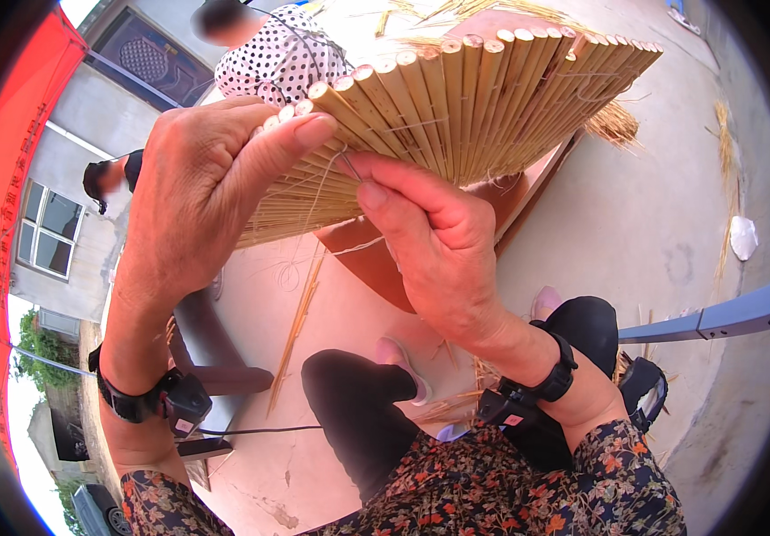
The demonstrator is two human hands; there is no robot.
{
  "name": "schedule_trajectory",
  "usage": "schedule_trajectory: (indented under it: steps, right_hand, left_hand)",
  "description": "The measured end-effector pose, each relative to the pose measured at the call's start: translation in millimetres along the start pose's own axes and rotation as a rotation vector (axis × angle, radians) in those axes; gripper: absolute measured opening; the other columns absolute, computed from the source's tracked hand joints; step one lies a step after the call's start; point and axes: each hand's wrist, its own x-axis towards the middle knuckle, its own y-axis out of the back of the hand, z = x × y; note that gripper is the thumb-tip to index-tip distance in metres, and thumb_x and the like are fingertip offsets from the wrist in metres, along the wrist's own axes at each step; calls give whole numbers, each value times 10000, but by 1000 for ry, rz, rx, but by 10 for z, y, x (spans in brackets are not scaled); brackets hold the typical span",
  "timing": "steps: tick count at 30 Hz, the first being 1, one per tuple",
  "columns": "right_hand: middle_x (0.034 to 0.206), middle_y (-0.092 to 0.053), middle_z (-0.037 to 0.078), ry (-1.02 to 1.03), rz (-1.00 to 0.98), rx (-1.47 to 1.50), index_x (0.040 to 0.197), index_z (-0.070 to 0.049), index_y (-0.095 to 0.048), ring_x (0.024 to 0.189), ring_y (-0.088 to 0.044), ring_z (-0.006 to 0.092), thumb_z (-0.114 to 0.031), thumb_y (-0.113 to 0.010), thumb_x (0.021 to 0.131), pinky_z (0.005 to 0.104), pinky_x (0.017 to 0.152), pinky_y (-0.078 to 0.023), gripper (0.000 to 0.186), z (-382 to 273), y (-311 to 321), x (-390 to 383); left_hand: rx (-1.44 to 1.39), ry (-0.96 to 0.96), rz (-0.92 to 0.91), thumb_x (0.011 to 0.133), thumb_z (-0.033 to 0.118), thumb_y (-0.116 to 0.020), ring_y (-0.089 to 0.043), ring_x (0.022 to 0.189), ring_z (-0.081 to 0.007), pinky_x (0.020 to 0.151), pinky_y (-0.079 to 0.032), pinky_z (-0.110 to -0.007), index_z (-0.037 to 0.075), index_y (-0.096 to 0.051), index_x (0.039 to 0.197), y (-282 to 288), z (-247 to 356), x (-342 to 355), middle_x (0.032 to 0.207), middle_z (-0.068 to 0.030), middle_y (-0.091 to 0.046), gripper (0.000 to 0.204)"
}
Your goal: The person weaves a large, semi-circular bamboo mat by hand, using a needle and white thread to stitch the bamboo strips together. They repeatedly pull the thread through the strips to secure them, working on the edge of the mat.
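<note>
A mat of straw-coloured reed stalks point(483, 107), laid side by side and stitched with pale thread, spreads in front of me with its cut ends upward. My left hand point(210, 183) is closed over the mat's left end, its thumb lying along the cut ends. Close beside it, my right hand point(443, 237) pinches a thin needle-like piece point(349, 166) between thumb and forefinger, against the stalks. A loose pale thread point(318, 195) loops down from there below the mat. The stalks under my left palm are hidden.
A brown curved support point(376, 272) stands beneath the mat. Loose stalks point(300, 322) lie on the pale floor. A person in a polka-dot top point(273, 58) sits beyond the mat; another person point(117, 179) is at left. A grey metal bar point(706, 317) juts in at right.
</note>
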Motion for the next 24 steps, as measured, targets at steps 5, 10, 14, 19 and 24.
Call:
schedule_trajectory:
  steps: [5,10,14,19,24]
  right_hand:
    - [1040,-729,23,-106,-12,71,1214,16,-692,916,-586,53,-115,-629,1012,227,820,-487,248,-49,1,-30]
    - [1097,-731,37,-108,-31,140,1223,18,-685,971,-604,70,-112,-619,1017,241,869,-489,253,11,-2,0]
    - [1116,-733,46,-116,-26,117,1220,24,-682,989,-616,82,-107,-616,1016,248,886,-492,251,-44,-18,-35]
    - [1118,-733,49,-105,-20,122,1212,31,-682,989,-615,83,-102,-614,1016,246,886,-492,246,-63,-23,-50]
    - [1103,-732,48,-132,-13,113,1198,32,-686,971,-613,85,-96,-613,1013,248,872,-493,236,-84,-20,-54]
  left_hand:
    - [9,12,4,1045,273,-531,-450,681,-115,618,-389,-325,-91,-611,855,-18,-4,-3,716,-73,-509,419]
    - [3,35,-9,1045,277,-533,-456,686,-114,621,-391,-322,-92,-617,860,-4,-2,13,722,-73,-516,421]
    - [-5,18,4,1044,283,-537,-464,682,-122,623,-393,-324,-92,-633,874,-13,-1,-25,722,-79,-527,423]
    - [-49,-32,68,1025,311,-579,-445,635,-163,598,-382,-347,-84,-639,853,-56,1,-48,689,-98,-508,435]
    - [-61,-102,154,990,348,-654,-389,555,-221,540,-354,-387,-72,-621,782,-106,-46,-42,618,-123,-436,470]
